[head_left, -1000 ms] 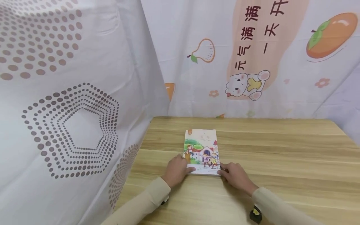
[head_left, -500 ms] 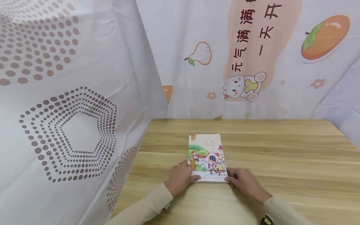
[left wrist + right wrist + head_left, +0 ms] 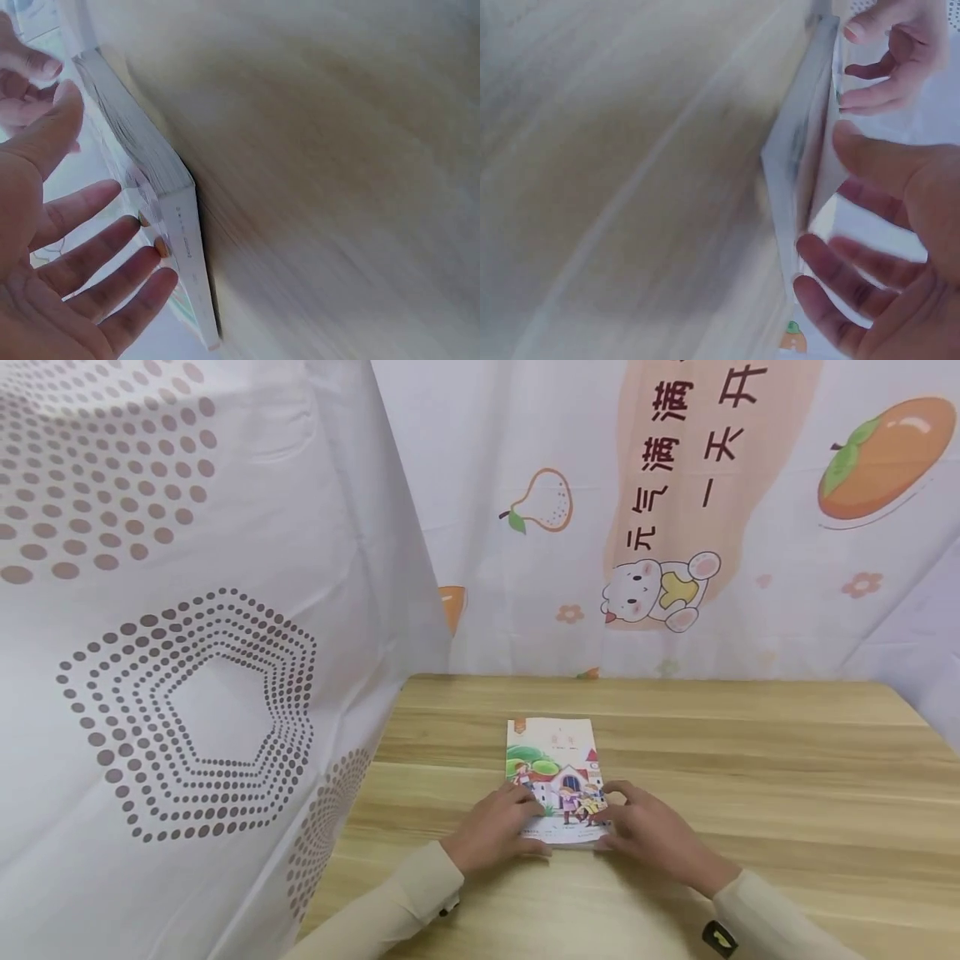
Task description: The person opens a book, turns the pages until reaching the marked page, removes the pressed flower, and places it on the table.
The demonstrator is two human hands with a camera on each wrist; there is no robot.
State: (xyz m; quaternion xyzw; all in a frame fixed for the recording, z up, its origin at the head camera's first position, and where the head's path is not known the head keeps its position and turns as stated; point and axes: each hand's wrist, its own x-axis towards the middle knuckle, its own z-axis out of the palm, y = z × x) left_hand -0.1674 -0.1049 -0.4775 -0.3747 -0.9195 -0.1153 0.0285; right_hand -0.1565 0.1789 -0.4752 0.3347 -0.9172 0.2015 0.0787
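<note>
A paperback book (image 3: 555, 760) with a colourful cartoon cover lies on the wooden table, its lower edge toward me. My left hand (image 3: 495, 831) is at the book's left side, its fingers over the cover and its thumb near the lower corner. The left wrist view shows those fingers spread and loosely bent beside the white spine (image 3: 184, 240). At the opposite side, my right hand (image 3: 652, 835) has its fingertips close to the page edges. In the right wrist view the cover (image 3: 829, 176) appears slightly raised from the pages, and the thumb stands apart from the fingers.
The wooden table (image 3: 750, 777) extends to the right of the book. A white curtain with dotted patterns (image 3: 225, 693) hangs along the left side. Behind the table hangs another white cloth with fruit prints and writing (image 3: 540, 568).
Both hands gripped the book's lower corners earlier and have loosened. Their fingers have moved up and inward over the sides. The book has shifted slightly right and nearer in the head view.
</note>
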